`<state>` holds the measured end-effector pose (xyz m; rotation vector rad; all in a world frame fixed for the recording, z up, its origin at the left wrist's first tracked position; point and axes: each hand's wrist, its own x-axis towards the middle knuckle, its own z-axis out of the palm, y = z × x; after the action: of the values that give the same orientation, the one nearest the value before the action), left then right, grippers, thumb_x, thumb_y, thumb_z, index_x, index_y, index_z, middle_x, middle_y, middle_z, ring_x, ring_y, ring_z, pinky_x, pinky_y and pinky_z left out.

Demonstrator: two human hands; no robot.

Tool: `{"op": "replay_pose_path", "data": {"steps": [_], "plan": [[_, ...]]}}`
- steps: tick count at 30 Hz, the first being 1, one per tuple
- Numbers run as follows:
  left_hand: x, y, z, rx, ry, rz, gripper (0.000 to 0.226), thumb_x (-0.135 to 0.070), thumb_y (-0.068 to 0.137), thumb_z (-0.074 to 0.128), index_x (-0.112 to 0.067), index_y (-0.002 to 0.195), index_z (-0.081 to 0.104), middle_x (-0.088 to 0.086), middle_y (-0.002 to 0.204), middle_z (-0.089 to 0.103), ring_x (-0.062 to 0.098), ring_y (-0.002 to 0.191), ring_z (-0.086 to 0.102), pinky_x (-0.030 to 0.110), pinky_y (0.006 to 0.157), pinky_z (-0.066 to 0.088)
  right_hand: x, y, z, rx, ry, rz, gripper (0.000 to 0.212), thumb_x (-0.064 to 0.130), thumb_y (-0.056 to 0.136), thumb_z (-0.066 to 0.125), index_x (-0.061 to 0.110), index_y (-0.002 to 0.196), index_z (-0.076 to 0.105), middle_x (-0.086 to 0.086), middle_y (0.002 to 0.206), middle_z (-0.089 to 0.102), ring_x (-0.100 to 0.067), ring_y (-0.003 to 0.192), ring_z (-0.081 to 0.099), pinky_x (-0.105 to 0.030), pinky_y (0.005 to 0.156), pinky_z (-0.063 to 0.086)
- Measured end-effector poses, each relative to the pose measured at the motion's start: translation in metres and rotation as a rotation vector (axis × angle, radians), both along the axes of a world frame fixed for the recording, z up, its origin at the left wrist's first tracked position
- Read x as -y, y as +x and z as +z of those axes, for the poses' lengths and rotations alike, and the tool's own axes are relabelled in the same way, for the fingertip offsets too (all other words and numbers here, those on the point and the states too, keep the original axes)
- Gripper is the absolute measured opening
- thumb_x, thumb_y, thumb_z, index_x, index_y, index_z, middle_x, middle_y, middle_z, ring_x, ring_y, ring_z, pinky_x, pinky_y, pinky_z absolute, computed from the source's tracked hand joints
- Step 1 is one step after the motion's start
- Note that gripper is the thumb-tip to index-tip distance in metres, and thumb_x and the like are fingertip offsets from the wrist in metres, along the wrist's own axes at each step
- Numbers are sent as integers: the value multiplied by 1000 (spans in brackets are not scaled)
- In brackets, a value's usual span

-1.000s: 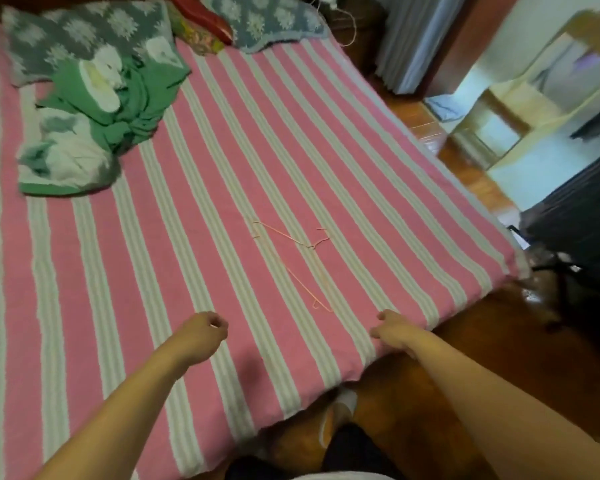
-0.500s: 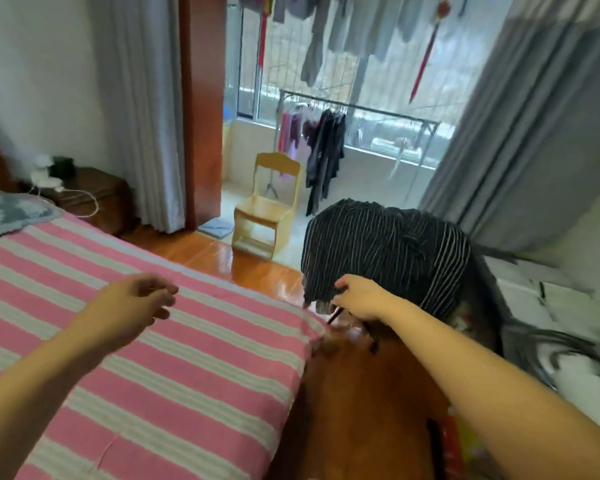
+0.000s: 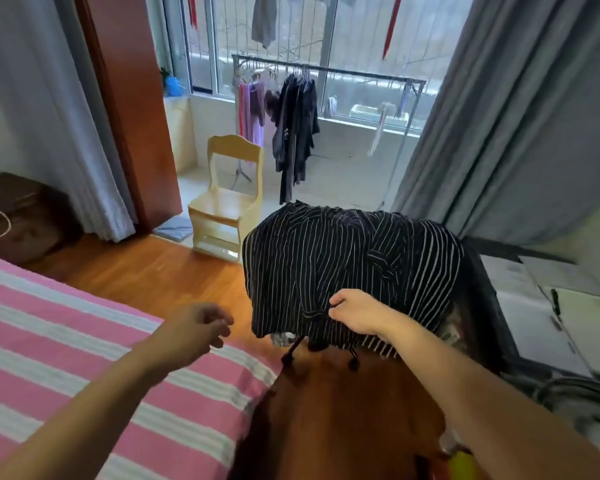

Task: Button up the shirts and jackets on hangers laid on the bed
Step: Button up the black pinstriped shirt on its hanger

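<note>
The right hand (image 3: 355,311) pinches the black white-striped fabric shirt (image 3: 343,268) in curled fingers (image 3: 336,301), just beyond the pink-and-white striped bed (image 3: 84,341). The left hand (image 3: 191,329) hovers over the bed, loosely curled, holding nothing.

One black white-pinstriped fabric shirt (image 3: 343,258), one pale wooden chair (image 3: 227,199), one pink-and-white striped bed (image 3: 84,341), one metal clothes rack (image 3: 326,69), and two bare hands: left hand (image 3: 191,332), right hand (image 3: 355,311).

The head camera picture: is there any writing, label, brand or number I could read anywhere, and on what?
No text can be read.
Dark clothes on the balcony rail: a small pale mark, too blurred to read.
Striped shirt, pinched by the right hand: stripes only, no label visible.
</note>
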<state>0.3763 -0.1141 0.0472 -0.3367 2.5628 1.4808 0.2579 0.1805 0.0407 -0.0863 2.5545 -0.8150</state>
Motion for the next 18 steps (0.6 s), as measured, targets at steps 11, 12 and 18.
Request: {"op": "replay_pose_path", "data": {"steps": [11, 12, 18], "plan": [[-99, -225, -29, -17, -99, -193, 17, -28, 104, 55, -17, 110, 67, 5, 95, 72, 26, 86, 71, 42, 76, 59, -128, -140, -13, -59, -11, -287, 28, 16, 101, 56, 7, 127, 59, -10, 95, 69, -31, 84, 66, -39, 72, 51], [-101, -245, -32, -33, -143, -208, 20, -31, 104, 53, -17, 112, 65, 5, 98, 71, 25, 87, 71, 40, 76, 58, -131, -154, -11, -65, -3, -286, 28, 16, 101, 56, 5, 126, 59, -9, 94, 67, -29, 82, 64, -39, 72, 51], [-129, -394, -34, -202, -322, -60, 51, -50, 102, 49, -15, 139, 50, 7, 127, 60, 23, 103, 62, 41, 84, 52, -131, -241, 8, -116, 46, -314, 29, 23, 102, 56, 14, 130, 58, -2, 122, 61, -19, 104, 62, -41, 98, 52]]}}
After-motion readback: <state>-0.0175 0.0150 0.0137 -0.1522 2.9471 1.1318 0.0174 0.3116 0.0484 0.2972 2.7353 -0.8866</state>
